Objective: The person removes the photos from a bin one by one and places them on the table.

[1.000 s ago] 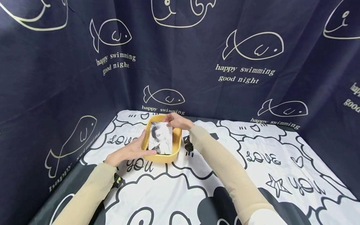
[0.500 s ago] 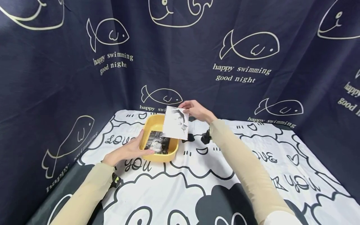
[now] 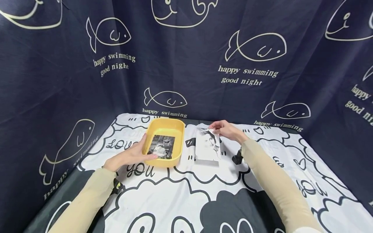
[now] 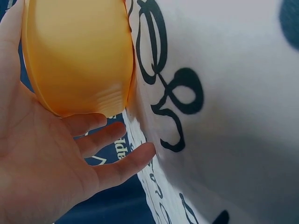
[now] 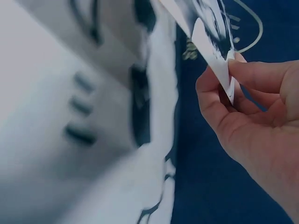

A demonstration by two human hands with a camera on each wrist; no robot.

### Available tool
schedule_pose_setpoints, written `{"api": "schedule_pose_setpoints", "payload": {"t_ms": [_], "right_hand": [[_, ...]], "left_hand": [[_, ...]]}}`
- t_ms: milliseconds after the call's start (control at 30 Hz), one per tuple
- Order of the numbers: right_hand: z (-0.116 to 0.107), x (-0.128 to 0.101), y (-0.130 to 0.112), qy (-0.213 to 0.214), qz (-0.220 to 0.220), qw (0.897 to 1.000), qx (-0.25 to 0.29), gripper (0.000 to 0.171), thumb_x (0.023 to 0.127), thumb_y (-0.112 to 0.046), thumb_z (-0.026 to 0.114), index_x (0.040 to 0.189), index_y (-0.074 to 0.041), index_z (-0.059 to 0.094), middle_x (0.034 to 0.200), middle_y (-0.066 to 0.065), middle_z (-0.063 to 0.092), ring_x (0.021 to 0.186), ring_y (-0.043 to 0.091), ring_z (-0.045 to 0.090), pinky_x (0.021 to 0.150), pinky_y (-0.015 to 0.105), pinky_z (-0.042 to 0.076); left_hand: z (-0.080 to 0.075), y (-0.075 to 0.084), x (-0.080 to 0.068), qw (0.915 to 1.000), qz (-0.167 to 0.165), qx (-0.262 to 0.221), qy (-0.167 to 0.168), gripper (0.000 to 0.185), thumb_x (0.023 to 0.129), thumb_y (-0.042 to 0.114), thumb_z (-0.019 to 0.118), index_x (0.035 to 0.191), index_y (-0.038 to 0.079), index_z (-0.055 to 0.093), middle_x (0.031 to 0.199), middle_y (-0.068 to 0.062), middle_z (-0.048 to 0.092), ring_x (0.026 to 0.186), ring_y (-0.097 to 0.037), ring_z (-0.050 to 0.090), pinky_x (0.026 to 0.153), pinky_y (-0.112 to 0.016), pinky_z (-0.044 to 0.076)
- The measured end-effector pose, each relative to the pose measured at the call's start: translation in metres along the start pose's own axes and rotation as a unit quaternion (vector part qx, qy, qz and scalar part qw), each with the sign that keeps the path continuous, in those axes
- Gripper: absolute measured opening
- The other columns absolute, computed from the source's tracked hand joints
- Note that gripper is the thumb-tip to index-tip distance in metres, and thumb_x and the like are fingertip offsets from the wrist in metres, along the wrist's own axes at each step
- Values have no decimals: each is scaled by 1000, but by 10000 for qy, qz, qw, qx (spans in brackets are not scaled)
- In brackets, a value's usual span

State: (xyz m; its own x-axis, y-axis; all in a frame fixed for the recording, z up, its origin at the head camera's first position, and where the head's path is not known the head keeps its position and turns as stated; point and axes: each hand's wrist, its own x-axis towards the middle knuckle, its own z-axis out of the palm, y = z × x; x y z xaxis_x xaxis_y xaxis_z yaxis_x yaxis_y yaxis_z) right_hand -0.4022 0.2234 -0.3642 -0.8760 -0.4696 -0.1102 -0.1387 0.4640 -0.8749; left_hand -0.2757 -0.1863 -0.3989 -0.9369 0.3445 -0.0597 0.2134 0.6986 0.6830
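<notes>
Head view: right hand pinches a photo by its far edge beside the yellow tray; left hand grips the tray's near corner

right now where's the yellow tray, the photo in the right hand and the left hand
yellow tray (image 3: 167,123), head view, bare far floor.
black-and-white photo (image 3: 207,146), head view, middle of the print.
left hand (image 3: 128,157), head view, back of hand.

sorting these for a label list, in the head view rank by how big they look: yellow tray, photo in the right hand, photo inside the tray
1. yellow tray
2. photo in the right hand
3. photo inside the tray, partly hidden by the tray wall, so its rank below the held photo is unsure.
</notes>
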Motion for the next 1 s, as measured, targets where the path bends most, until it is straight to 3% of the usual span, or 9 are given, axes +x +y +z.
{"api": "schedule_pose_setpoints", "payload": {"t_ms": [233, 467, 567, 800, 1000], "right_hand": [[-3, -6, 29, 150, 16, 9995, -259, 33, 86, 11, 53, 118, 14, 56, 88, 0, 57, 73, 7, 47, 62, 23, 43], [5, -4, 44, 653, -45, 9931, -971, 28, 83, 13, 56, 109, 13, 62, 86, 13, 62, 65, 8, 47, 54, 18, 39], [9, -2, 48, 890, -102, 9866, -1361, 25, 82, 12, 57, 106, 11, 64, 90, 21, 65, 66, 9, 50, 58, 19, 42], [16, 0, 50, 1288, -210, 9634, -2341, 24, 77, 8, 59, 98, 4, 69, 86, 14, 66, 71, 12, 50, 67, 23, 41], [16, 2, 52, 1278, -328, 9515, -2781, 20, 76, 4, 66, 95, 2, 66, 83, 13, 60, 69, 16, 47, 70, 28, 39]], "left_hand": [[-1, -1, -1, 9999, 105, -112, 34, 119, 80, 56, 70, 155, 16, -14, 156, -26, 24, 140, -43, 33, 114, -63, 23], [0, 1, -1, 10000, -41, -83, -34, 121, 80, 59, 70, 154, 14, -15, 159, -26, 17, 143, -42, 27, 115, -62, 20], [0, 0, 0, 10000, -43, -85, -12, 121, 79, 58, 70, 154, 14, -14, 158, -26, 17, 144, -42, 26, 115, -62, 20], [0, -2, 1, 10000, 14, -51, 31, 122, 79, 58, 71, 155, 15, -14, 157, -26, 22, 142, -42, 31, 114, -63, 22], [0, -2, 0, 10000, 10, 13, 40, 122, 79, 59, 70, 155, 12, -12, 159, -24, 17, 144, -41, 26, 116, -61, 20]]}}
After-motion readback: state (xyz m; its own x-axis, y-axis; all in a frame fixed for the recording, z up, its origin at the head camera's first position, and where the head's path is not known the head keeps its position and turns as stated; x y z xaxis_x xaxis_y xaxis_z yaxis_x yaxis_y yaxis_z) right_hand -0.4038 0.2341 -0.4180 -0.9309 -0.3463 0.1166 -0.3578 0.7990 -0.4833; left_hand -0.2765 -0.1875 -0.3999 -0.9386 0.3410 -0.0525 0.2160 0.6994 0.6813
